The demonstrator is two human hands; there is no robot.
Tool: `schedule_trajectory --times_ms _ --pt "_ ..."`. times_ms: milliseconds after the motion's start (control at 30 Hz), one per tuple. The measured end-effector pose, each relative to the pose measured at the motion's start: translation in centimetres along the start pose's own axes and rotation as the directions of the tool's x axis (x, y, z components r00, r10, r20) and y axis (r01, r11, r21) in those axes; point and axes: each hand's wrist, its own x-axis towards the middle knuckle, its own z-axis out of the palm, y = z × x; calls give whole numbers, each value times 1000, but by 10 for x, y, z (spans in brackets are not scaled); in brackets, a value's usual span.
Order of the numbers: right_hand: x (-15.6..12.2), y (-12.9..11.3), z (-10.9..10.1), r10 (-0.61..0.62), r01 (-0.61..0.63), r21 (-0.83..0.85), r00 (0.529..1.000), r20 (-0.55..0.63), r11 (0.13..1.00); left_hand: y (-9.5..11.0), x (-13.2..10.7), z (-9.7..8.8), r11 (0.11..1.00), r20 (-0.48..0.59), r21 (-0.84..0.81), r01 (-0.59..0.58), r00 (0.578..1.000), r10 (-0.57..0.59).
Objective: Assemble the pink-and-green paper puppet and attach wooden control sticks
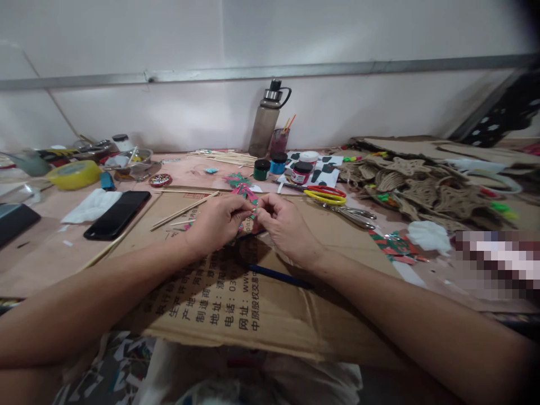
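Observation:
My left hand (219,220) and my right hand (287,225) meet over a flattened cardboard sheet (236,304), fingers pinched together. Between them they hold a small folded paper piece (248,197) in red, pink and green; most of it is hidden by the fingers. Thin wooden sticks (185,210) lie just left of my left hand. A dark blue pen (278,275) rests on the cardboard under my right wrist.
Scissors (337,203) with yellow and red handles lie right of my hands. Paint jars (291,164) and a grey water bottle (265,121) stand behind. A black phone (117,214) and yellow tape roll (73,174) sit left. Twine star shapes (413,185) pile up at right.

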Motion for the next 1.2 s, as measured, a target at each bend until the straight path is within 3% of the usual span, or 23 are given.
schedule_trajectory --times_ms 333,567,767,1000,1100,1200 --pt "6 6 -4 -71 70 -102 997 -1 992 -6 2 0 999 23 -26 -39 999 39" --pt "10 -4 -19 -163 161 -153 987 0 975 -13 4 -6 996 -17 -85 -35 999 34" --pt "9 -13 -26 -239 235 -349 971 32 907 -12 6 -10 992 -30 -124 17 999 -21" --pt "9 -9 -23 -288 285 -448 956 62 847 -11 7 -11 990 10 -142 3 1000 -2" --pt "8 -14 -25 -241 273 -493 962 129 826 -11 9 -14 993 0 -114 30 1000 -30" --pt "2 -20 -27 -182 325 -526 935 305 786 -13 12 -20 995 -17 -91 50 999 -51"
